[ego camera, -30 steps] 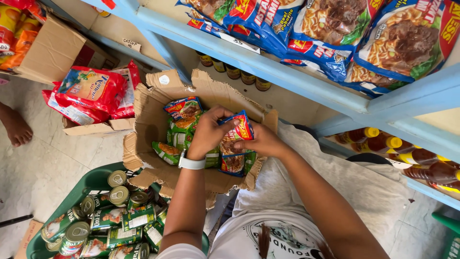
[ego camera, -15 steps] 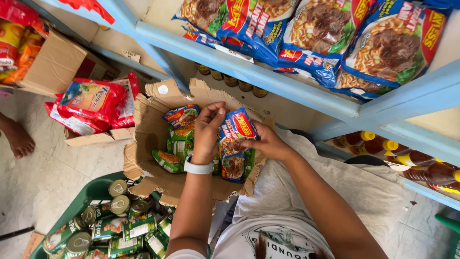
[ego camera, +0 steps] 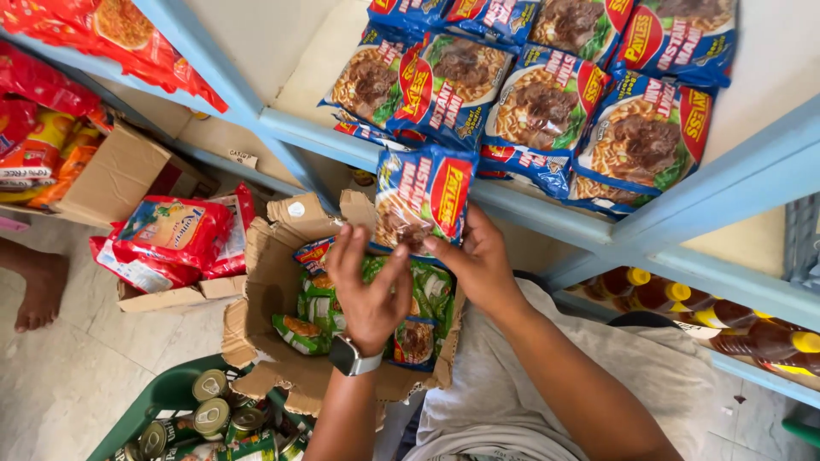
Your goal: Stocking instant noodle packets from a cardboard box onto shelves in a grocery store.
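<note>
Both my hands hold up a blue noodle packet (ego camera: 423, 201) in front of a blue shelf edge (ego camera: 547, 218). My left hand (ego camera: 367, 286), with a watch on the wrist, grips its lower left corner. My right hand (ego camera: 478, 265) pinches its lower right edge. Below them an open, torn cardboard box (ego camera: 265, 299) holds several more green and blue noodle packets (ego camera: 320, 312). On the shelf above lie several blue noodle packets (ego camera: 530, 102) in overlapping rows.
A green crate of tin cans (ego camera: 213, 418) stands at the lower left. Red packets in a cardboard tray (ego camera: 171, 243) lie left of the box. Brown bottles with yellow caps (ego camera: 726, 329) lie on the lower right shelf. Someone's bare foot (ego camera: 34, 290) rests at the far left.
My hands have lifted the blue packet out of the box and up to the shelf edge. The view has tilted upward toward the shelf.
</note>
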